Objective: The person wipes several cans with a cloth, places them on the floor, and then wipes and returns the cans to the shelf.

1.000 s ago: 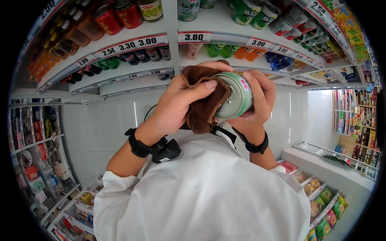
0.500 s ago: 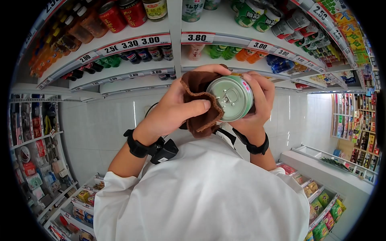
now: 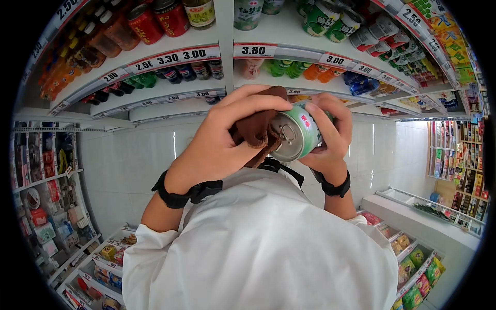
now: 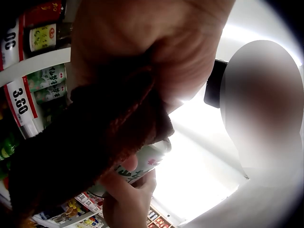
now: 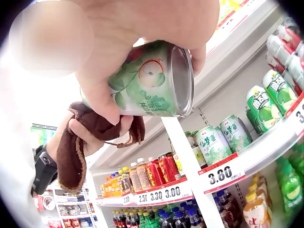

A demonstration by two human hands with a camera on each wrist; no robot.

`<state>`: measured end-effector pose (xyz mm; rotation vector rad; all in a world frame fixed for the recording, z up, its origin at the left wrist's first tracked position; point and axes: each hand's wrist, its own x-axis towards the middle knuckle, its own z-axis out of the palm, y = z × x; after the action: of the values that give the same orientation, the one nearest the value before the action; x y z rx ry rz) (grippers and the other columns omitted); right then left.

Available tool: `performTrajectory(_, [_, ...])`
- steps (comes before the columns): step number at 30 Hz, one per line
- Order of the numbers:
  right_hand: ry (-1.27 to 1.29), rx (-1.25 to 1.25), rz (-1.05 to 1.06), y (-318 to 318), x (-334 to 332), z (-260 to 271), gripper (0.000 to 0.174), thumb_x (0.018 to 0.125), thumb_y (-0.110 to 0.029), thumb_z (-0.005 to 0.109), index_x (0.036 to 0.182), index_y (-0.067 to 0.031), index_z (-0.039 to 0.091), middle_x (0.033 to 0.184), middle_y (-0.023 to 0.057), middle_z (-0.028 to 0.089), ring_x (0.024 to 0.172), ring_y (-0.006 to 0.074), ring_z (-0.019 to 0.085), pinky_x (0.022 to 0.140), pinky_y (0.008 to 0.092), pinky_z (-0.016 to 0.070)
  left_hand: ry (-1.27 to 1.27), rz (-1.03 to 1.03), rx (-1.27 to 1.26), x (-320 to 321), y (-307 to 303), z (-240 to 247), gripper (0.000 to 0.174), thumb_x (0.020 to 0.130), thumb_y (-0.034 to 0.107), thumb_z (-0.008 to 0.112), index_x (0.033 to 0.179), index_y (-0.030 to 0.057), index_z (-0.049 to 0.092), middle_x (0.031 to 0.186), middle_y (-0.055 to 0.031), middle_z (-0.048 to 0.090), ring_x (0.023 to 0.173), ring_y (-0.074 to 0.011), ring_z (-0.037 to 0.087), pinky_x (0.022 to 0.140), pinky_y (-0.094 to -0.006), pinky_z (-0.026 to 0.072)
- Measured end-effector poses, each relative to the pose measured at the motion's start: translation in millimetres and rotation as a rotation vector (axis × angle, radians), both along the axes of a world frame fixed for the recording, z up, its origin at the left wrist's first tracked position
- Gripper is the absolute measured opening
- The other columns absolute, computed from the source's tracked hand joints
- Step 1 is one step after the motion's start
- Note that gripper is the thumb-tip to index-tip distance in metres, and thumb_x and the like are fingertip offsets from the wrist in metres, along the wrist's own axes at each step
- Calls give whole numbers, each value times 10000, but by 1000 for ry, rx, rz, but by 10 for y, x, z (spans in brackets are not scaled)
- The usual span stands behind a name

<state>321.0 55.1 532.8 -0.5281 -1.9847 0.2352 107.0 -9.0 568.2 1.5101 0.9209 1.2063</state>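
My right hand (image 3: pixel 332 129) grips a pale green drink can (image 3: pixel 295 135) by its side, the can tilted so that its pull-tab top faces my left hand. A brown cloth (image 3: pixel 257 129) is bunched in my left hand (image 3: pixel 209 139), which holds it against the near end of the can, fingers over the top and thumb below. In the right wrist view the can's bottom rim and printed fruit (image 5: pixel 152 71) show, with the cloth (image 5: pixel 76 156) hanging under it. The left wrist view has the cloth (image 4: pixel 80 142) dark in front, hiding much of the can (image 4: pixel 147 159).
A drink shelf (image 3: pixel 289 41) with price tags stands right ahead, holding cans, bottles and several similar green cans (image 5: pixel 213 142). Snack bins (image 3: pixel 413 258) lie at the lower right and lower left. Pale floor tiles (image 3: pixel 139 155) show beneath my hands.
The can has turned from top facing up to tilted toward the left. My left hand has rolled over, its fingers now lying across the cloth at the can's rim.
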Motion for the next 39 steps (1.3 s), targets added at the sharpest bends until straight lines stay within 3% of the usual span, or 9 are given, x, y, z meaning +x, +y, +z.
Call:
performTrajectory(4, [-55, 17, 18, 30, 30, 37, 637, 442, -57, 795, 1073, -68, 714, 1058, 117, 562, 940, 327, 594, 791, 422, 516, 57, 39, -35, -23, -2, 40, 443, 785, -134, 564, 1190, 27, 643, 1373, -144, 464, 1090, -224, 602, 723, -274, 576])
performTrajectory(6, [-75, 17, 22, 46, 38, 49, 633, 441, -54, 786, 1070, -71, 715, 1042, 118, 565, 930, 328, 595, 782, 424, 514, 296, 131, 225, -44, 30, 34, 449, 735, -104, 647, 1145, 74, 686, 1269, -144, 559, 1029, -259, 627, 817, -327, 545])
performTrajectory(9, [-129, 6, 42, 71, 64, 81, 627, 442, -52, 774, 1066, -76, 715, 1011, 118, 572, 913, 330, 595, 766, 426, 510, 345, 193, 243, -42, 14, -1, 457, 681, -60, 707, 1106, 107, 713, 1185, -147, 610, 1013, -306, 633, 887, -358, 509])
performTrajectory(21, [-244, -42, 69, 91, 72, 165, 657, 426, -90, 777, 1079, -89, 707, 985, 110, 581, 903, 326, 601, 752, 432, 506, 610, 254, 530, -2, 52, 23, 374, 697, -15, 730, 1043, 126, 745, 1217, -157, 605, 1013, -311, 647, 864, -363, 554])
performTrajectory(28, [-229, -53, -20, 70, 78, 145, 649, 443, -73, 784, 1087, -90, 704, 990, 111, 594, 892, 322, 604, 746, 422, 502, 406, 392, 490, 80, 52, -51, 418, 669, -13, 781, 1073, 81, 724, 1229, -151, 610, 1045, -289, 638, 903, -346, 516])
performTrajectory(30, [-207, -45, -34, 75, 71, 126, 649, 449, -68, 786, 1092, -85, 703, 989, 115, 597, 889, 322, 605, 743, 418, 502, 245, 424, 290, 98, 68, -60, 399, 705, 9, 793, 1086, 95, 712, 1187, -129, 623, 1005, -265, 647, 860, -342, 527])
performTrajectory(32, [-184, -39, -45, 76, 71, 116, 649, 454, -63, 787, 1097, -80, 702, 988, 118, 599, 886, 322, 605, 739, 415, 503, 235, 423, 296, 70, 86, -115, 408, 714, 27, 816, 1101, 68, 694, 1173, -123, 629, 1020, -242, 640, 883, -323, 507])
performTrajectory(34, [-183, -38, -53, 78, 79, 112, 649, 458, -58, 787, 1101, -70, 701, 978, 125, 602, 882, 322, 606, 733, 408, 504, 17, 361, 154, 50, 95, -180, 413, 723, 39, 816, 1112, 45, 677, 1166, -116, 632, 1033, -230, 629, 905, -315, 495])
performTrajectory(39, [-169, -22, -53, 90, 66, 117, 653, 459, -53, 785, 1106, -67, 701, 979, 125, 603, 879, 321, 605, 732, 407, 505, -70, 340, 74, 43, 80, -196, 388, 781, 31, 790, 1141, 5, 649, 1149, -95, 625, 1062, -187, 606, 936, -308, 478])
